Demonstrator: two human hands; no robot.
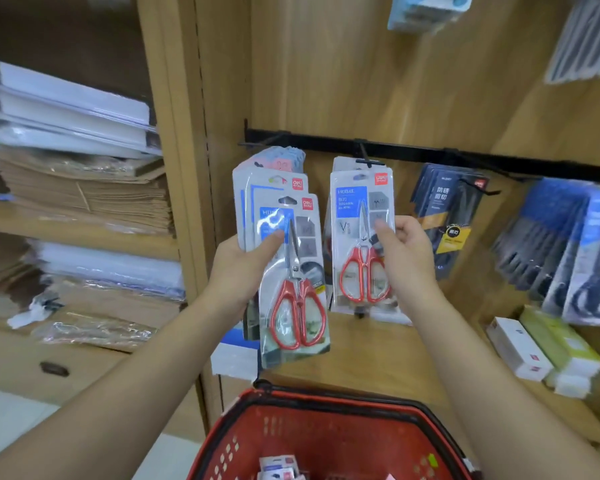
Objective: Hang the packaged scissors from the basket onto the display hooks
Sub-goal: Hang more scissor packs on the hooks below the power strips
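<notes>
My left hand (243, 265) grips a fanned stack of packaged scissors (291, 271); the front pack shows red handles and hangs tilted. My right hand (406, 247) pinches the right edge of another red-handled scissors pack (359, 237), which hangs at the middle display hook (366, 157) on the black rail (465, 155). More of the same packs sit behind it on that hook. The red basket (326, 410) stands below, between my arms, with a few small packs (281, 467) in its bottom.
Dark scissors packs (447, 216) and blue-black packs (568, 247) hang further right on the rail. Boxes (541, 348) sit on the lower right shelf. Stacks of paper and envelopes (84, 188) fill the left shelves behind a wooden upright (187, 168).
</notes>
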